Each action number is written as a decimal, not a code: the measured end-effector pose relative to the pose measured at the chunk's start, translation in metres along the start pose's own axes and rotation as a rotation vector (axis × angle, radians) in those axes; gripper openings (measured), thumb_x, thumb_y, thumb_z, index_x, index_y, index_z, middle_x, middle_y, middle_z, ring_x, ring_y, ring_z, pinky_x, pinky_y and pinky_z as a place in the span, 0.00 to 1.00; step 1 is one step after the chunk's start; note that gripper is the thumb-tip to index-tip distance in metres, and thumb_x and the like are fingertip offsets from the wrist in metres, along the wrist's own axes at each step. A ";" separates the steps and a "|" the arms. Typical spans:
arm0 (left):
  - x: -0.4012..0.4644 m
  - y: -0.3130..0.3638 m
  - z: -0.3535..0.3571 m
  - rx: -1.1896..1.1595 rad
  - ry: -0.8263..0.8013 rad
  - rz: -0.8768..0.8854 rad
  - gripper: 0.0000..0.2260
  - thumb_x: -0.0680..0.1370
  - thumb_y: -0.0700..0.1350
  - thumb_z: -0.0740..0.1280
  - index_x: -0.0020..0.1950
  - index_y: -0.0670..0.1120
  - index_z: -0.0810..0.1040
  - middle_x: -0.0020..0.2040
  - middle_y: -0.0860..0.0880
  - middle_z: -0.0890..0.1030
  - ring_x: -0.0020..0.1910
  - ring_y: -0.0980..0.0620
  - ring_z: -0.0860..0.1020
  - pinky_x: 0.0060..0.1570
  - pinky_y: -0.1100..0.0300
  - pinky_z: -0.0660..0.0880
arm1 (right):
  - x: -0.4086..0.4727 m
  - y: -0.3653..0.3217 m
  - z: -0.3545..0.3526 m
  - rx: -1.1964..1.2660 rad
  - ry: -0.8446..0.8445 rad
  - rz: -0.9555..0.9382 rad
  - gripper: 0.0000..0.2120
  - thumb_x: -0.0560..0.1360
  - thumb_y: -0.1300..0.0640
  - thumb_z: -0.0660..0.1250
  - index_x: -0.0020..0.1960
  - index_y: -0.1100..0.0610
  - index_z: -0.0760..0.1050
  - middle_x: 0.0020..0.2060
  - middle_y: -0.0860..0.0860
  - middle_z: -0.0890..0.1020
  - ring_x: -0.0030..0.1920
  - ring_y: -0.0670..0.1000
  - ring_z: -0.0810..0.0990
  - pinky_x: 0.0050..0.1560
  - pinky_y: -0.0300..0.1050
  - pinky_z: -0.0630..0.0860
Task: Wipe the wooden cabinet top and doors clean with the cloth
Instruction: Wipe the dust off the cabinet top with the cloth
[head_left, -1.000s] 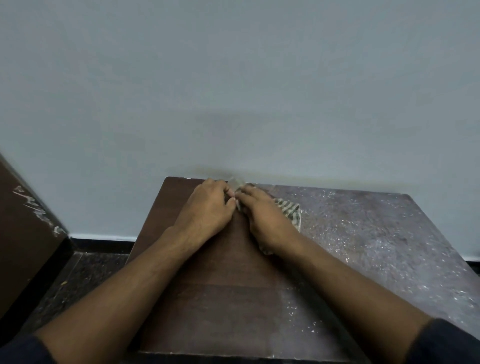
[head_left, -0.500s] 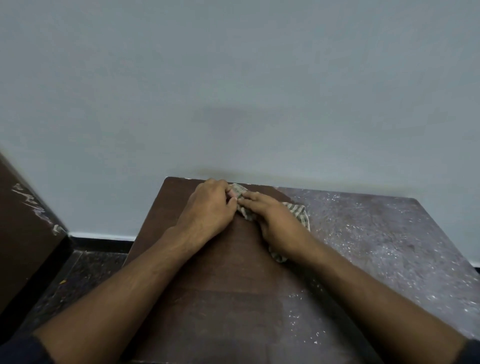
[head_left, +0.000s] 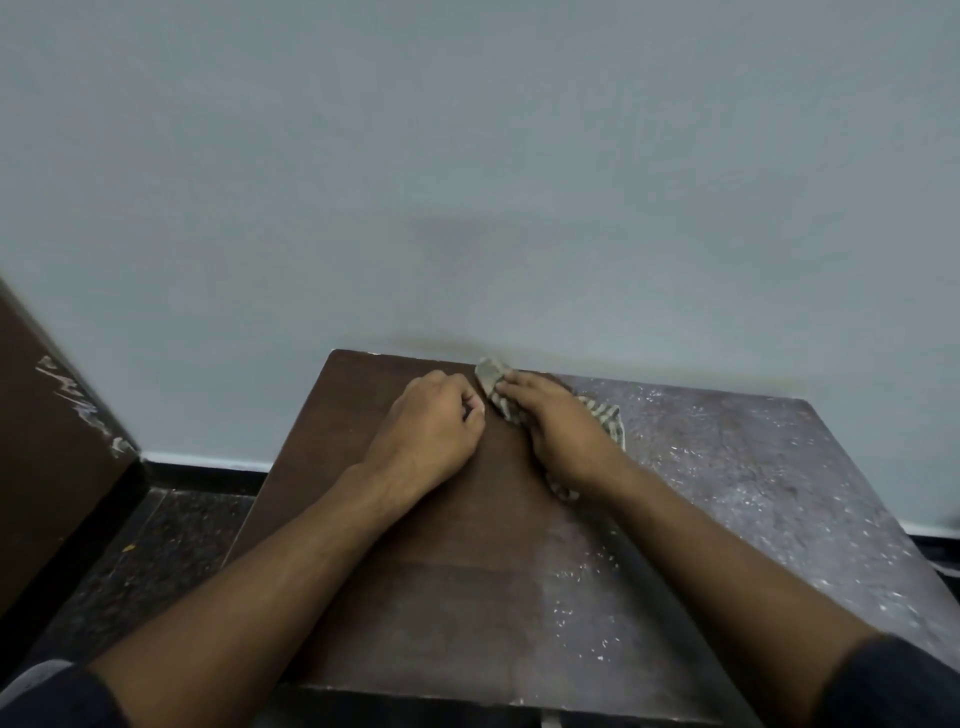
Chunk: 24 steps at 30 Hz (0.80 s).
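Observation:
The wooden cabinet top is dark brown on its left half and covered in grey dust and white specks on its right half. A striped grey-green cloth lies near the back edge by the wall, mostly hidden under my right hand, which presses flat on it. My left hand rests on the clean wood just left of the cloth, fingers curled; whether it pinches the cloth's edge is unclear. The cabinet doors are out of sight.
A grey wall rises right behind the cabinet. A dark wooden panel with scraped paint stands at the left, and dark speckled floor lies between it and the cabinet.
My right hand and the cloth slid a little to the right and back toward the wall, opening a small gap from the left hand. The left hand stayed put.

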<state>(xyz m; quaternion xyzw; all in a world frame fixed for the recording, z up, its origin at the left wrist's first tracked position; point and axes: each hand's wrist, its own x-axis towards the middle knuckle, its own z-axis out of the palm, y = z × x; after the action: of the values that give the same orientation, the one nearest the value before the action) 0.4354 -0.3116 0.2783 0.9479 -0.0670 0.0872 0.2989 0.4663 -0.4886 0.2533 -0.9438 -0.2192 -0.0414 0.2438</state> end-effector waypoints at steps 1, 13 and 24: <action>-0.003 0.001 -0.002 0.004 -0.004 -0.007 0.03 0.77 0.48 0.65 0.45 0.52 0.78 0.44 0.54 0.75 0.47 0.54 0.75 0.49 0.54 0.76 | 0.008 -0.001 0.001 0.008 0.006 0.045 0.27 0.75 0.71 0.60 0.73 0.57 0.70 0.75 0.54 0.68 0.75 0.54 0.64 0.77 0.45 0.57; -0.064 0.002 -0.018 0.037 0.030 -0.099 0.08 0.77 0.50 0.65 0.40 0.49 0.76 0.39 0.53 0.75 0.39 0.56 0.73 0.38 0.56 0.73 | -0.052 -0.037 0.001 0.090 -0.100 -0.121 0.20 0.79 0.67 0.61 0.70 0.58 0.74 0.73 0.54 0.72 0.74 0.55 0.67 0.75 0.42 0.59; -0.121 0.019 -0.018 0.021 0.053 -0.083 0.06 0.76 0.49 0.65 0.40 0.50 0.75 0.40 0.53 0.74 0.39 0.57 0.72 0.36 0.61 0.67 | -0.121 -0.059 -0.002 0.103 -0.109 -0.180 0.22 0.80 0.66 0.60 0.72 0.55 0.71 0.74 0.52 0.70 0.75 0.53 0.65 0.75 0.42 0.58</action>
<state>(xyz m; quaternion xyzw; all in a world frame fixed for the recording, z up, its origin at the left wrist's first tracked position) 0.3113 -0.3071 0.2784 0.9503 -0.0188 0.1006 0.2941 0.3317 -0.4909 0.2588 -0.9074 -0.3179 -0.0007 0.2748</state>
